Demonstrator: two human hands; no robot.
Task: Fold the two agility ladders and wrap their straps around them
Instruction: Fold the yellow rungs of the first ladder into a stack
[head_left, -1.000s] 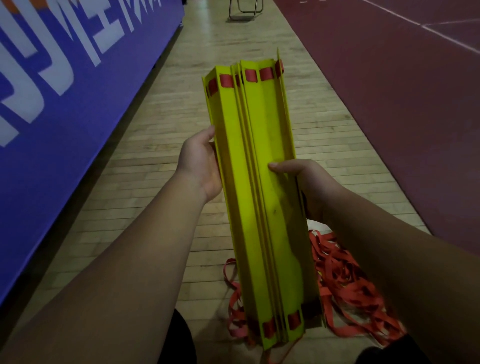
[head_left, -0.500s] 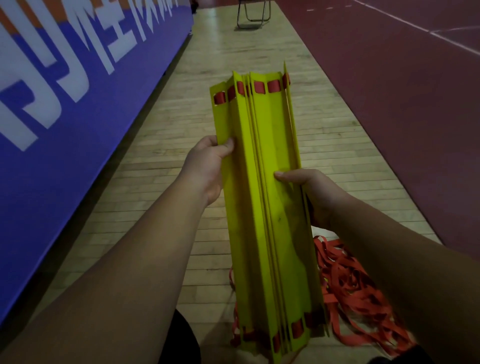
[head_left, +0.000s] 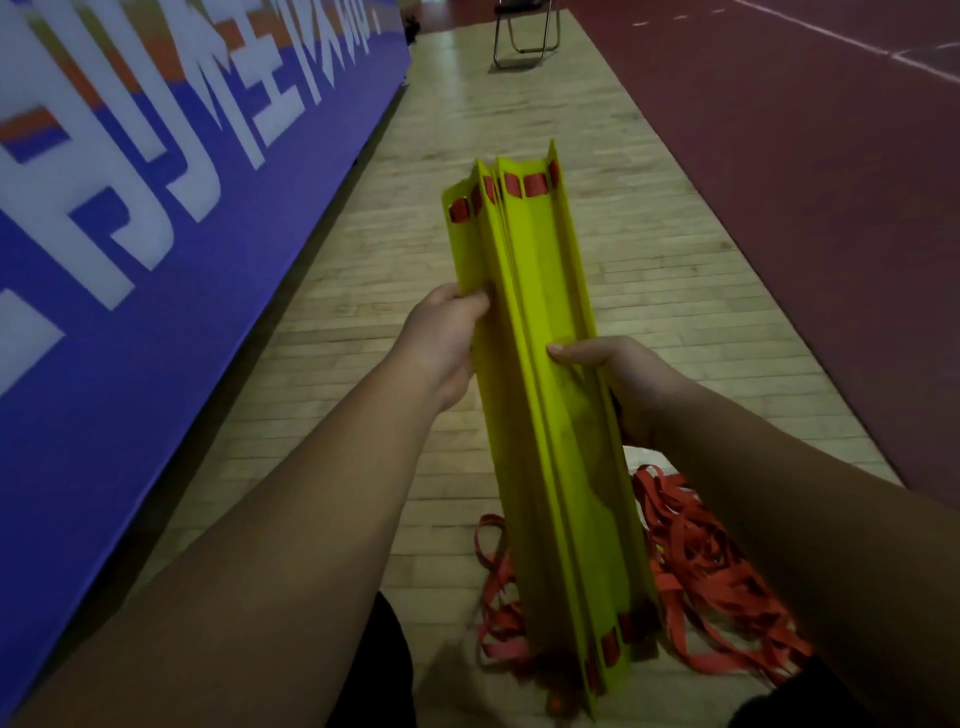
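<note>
A stack of yellow ladder rungs (head_left: 550, 395) points away from me, held lengthwise above the floor. Short red strap pieces show at its far and near ends. My left hand (head_left: 441, 338) pinches the leftmost rungs at the stack's left edge. My right hand (head_left: 618, 379) grips the right side, thumb on top of the rungs. Loose red straps (head_left: 717, 571) hang from the near end and lie tangled on the floor below, mostly to the right; part of them is hidden behind the stack.
A long blue banner (head_left: 156, 260) with white lettering runs along the left. Light wooden floor (head_left: 519, 104) stretches ahead, with dark red court surface (head_left: 805, 182) to the right. A folding chair (head_left: 524, 31) stands far ahead.
My left hand has moved from the stack's side onto the leftmost rungs and pinches them. The stack has shifted slightly right and down in view; the right hand keeps its grip.
</note>
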